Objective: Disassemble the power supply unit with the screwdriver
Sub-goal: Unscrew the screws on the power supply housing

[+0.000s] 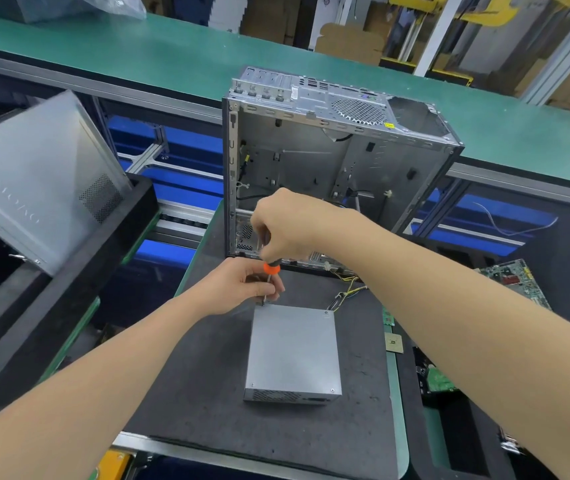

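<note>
A grey metal power supply unit (294, 351) lies flat on the dark mat (207, 393), with its yellow and black wires (345, 292) trailing off its far right corner. A screwdriver with a black and orange handle (271, 268) stands upright over the unit's far left corner. My right hand (287, 226) grips the handle from above. My left hand (242, 285) pinches the thin metal shaft just above the tip. Screw heads show at the unit's other top corners.
An emptied silver computer case (339, 161) stands open just behind the unit. A grey side panel (34, 181) leans in a black foam bin at the left. Circuit boards (515, 282) and a small chip (393, 342) lie at the right. A green conveyor (172, 53) runs across the back.
</note>
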### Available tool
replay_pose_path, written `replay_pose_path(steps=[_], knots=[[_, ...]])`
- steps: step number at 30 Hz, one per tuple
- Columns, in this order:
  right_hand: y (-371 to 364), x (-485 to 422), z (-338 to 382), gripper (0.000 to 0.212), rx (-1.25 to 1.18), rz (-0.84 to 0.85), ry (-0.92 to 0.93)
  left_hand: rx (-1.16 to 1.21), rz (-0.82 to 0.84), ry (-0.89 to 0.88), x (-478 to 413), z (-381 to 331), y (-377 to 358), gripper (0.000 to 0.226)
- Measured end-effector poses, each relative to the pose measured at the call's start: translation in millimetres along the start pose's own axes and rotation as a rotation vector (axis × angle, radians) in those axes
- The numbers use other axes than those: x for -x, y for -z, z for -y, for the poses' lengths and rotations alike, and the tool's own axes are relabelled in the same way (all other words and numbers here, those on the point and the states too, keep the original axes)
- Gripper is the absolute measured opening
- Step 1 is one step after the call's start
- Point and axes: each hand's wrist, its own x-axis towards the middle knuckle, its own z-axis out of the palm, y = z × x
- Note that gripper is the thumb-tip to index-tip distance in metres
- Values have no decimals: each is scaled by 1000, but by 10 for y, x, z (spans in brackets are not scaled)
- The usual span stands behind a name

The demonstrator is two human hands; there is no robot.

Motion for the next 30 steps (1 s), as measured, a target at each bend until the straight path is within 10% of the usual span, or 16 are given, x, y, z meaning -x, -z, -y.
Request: replay_pose_path(steps=[10,16,24,30], knots=[[-15,23,-37,6,58,12,183,9,15,1,-1,21,-21,23],[-112,15,2,68,94,-244,-207,3,11,12,-20,72,-24,22],[-79,-20,11,16,42,-52,-3,17,4,14,-5,101,-2,21],[-35,29,0,16,61,33,127,-291,-16,45,73,219,-4,22]])
